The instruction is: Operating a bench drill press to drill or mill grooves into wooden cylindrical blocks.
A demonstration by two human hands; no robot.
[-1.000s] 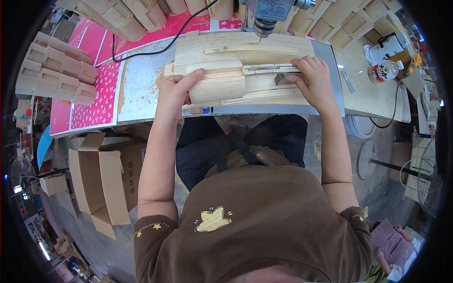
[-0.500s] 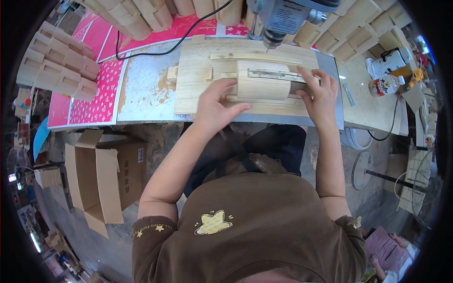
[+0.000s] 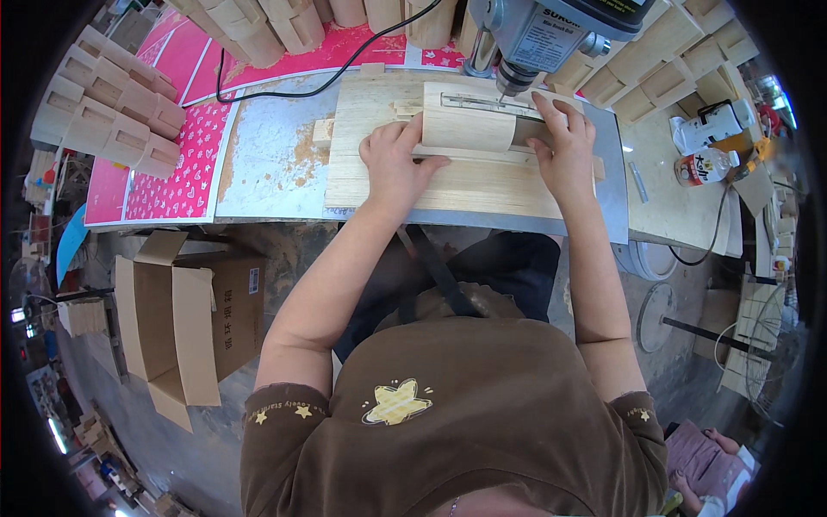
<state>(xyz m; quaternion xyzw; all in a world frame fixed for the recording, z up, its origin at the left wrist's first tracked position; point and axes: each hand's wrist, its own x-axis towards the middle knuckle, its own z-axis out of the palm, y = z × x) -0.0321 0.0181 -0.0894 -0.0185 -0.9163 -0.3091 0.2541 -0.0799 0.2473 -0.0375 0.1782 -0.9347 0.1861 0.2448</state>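
A pale, rounded wooden block point(image 3: 469, 131) lies lengthwise on a flat wooden board point(image 3: 491, 194), under the drill press point(image 3: 551, 39). Along its upper face runs a narrow slotted metal strip point(image 3: 482, 103), and the drill bit points down close to it; whether they touch I cannot tell. My left hand point(image 3: 394, 168) grips the block's left end, fingers behind and thumb stretched along the near side. At the other end, my right hand point(image 3: 564, 142) has its fingers over the top and its thumb below, by a dark hollow part.
Stacks of similar wooden pieces stand at the left point(image 3: 112, 121) and far right point(image 3: 663, 60). A black cable point(image 3: 345, 73) crosses the table's back. A bottle point(image 3: 702, 168) and a pen point(image 3: 637, 177) lie on the right. An open cardboard box point(image 3: 194, 327) sits on the floor.
Both hands have pushed the wooden block away from me, bringing the metal strip beneath the drill bit. My left fingers now press against the block's end, where there was a gap.
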